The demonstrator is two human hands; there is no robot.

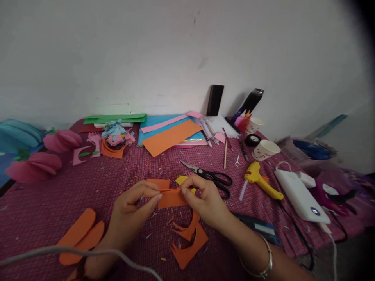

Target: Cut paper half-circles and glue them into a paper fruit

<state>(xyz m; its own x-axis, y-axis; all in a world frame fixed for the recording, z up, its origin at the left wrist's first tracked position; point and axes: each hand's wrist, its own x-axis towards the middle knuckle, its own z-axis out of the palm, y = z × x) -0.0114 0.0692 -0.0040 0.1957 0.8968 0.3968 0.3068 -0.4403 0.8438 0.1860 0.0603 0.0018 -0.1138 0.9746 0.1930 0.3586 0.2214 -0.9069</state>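
Between my two hands is a folded piece of orange paper [172, 198], held up over the table. My left hand [133, 208] pinches its left end between thumb and fingers, and my right hand [205, 199] pinches the right end. Behind the hands lies another orange paper piece [158, 182], with a bit of yellow paper [181, 179] beside it. Black-handled scissors [209, 175] rest just beyond my right hand, blades apart. Below the hands are curved orange offcuts [190, 248]. Rounded orange paper pieces [83, 232] lie left of my left wrist.
A yellow glue gun [260, 181] and a white power bank [303, 195] lie at right, near paper cups [266, 150]. Pink paper pumpkins [35, 167] stand at left. Coloured sheets [170, 136] lie at the back. A pale cable [96, 253] crosses the foreground.
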